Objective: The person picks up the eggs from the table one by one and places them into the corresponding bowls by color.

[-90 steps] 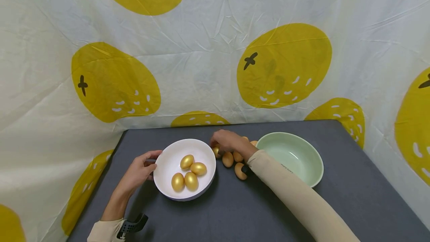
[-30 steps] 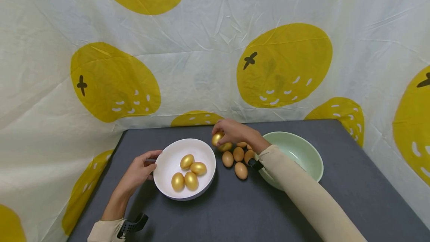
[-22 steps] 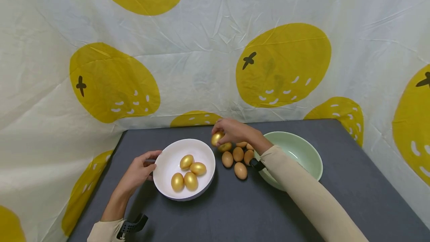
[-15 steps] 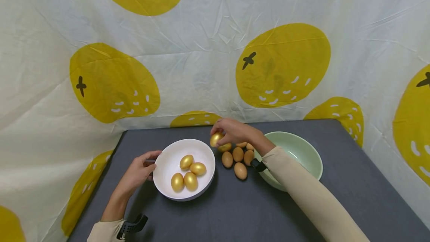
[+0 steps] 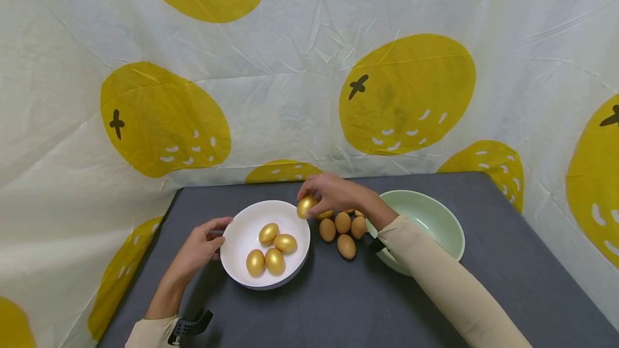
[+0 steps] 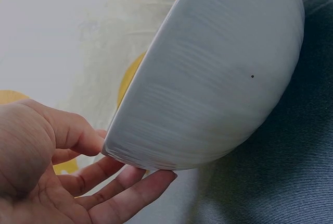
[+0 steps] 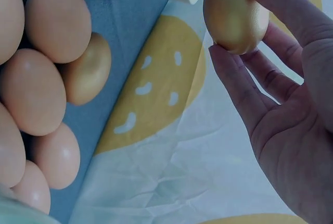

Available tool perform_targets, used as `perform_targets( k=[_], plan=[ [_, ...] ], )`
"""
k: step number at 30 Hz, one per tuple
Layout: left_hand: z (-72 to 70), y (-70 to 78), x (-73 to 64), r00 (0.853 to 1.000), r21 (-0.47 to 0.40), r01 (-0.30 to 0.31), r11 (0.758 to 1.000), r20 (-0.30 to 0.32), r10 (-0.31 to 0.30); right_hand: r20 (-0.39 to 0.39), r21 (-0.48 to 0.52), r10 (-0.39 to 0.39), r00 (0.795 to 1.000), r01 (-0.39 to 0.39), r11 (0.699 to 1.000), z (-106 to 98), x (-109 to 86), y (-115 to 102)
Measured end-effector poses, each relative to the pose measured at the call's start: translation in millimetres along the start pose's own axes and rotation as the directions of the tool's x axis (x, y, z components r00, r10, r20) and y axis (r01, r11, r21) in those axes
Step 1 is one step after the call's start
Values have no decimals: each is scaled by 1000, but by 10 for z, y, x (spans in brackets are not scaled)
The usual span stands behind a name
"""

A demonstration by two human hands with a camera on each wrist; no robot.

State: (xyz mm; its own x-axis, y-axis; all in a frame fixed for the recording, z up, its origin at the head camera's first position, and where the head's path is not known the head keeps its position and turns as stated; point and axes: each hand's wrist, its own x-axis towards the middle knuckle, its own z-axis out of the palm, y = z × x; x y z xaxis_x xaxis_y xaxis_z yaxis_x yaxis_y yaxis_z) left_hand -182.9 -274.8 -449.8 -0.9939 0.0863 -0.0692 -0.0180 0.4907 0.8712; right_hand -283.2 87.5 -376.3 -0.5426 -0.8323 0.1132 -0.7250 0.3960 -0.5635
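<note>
My right hand (image 5: 336,195) pinches a gold egg (image 5: 307,207) between thumb and fingertips, at the far right rim of the white bowl (image 5: 237,254). In the right wrist view this egg (image 7: 234,13) sits in the fingertips, above table height. Several gold eggs (image 5: 274,260) lie inside the bowl. My left hand (image 5: 198,240) touches the bowl's left side from outside; the left wrist view shows its thumb at the rim and relaxed fingers against the outer wall. Another gold egg (image 7: 91,70) lies beside several brown eggs (image 7: 34,91), partly hidden by my right hand in the head view.
A light green bowl (image 5: 445,224) stands to the right of the brown eggs, partly behind my right sleeve (image 5: 435,267). The dark grey table (image 5: 319,310) ends at the back against a white cloth (image 5: 285,106) printed with yellow fruit.
My right hand has taken a gold egg from the group, lifted it, and moved it left and nearer to the white bowl's rim. My left hand stays at the bowl.
</note>
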Motion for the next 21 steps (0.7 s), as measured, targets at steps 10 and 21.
perform_targets(
  k=[10, 21],
  plan=[
    [-9, 9, -5, 1000, -7, -13, 1000, 5, 13, 57, 6, -31, 998, 31, 1000, 54, 45, -133],
    [4, 26, 5, 1000, -3, -8, 1000, 5, 8, 127, -32, -67, 990, 71, 997, 205, 115, -239]
  ],
)
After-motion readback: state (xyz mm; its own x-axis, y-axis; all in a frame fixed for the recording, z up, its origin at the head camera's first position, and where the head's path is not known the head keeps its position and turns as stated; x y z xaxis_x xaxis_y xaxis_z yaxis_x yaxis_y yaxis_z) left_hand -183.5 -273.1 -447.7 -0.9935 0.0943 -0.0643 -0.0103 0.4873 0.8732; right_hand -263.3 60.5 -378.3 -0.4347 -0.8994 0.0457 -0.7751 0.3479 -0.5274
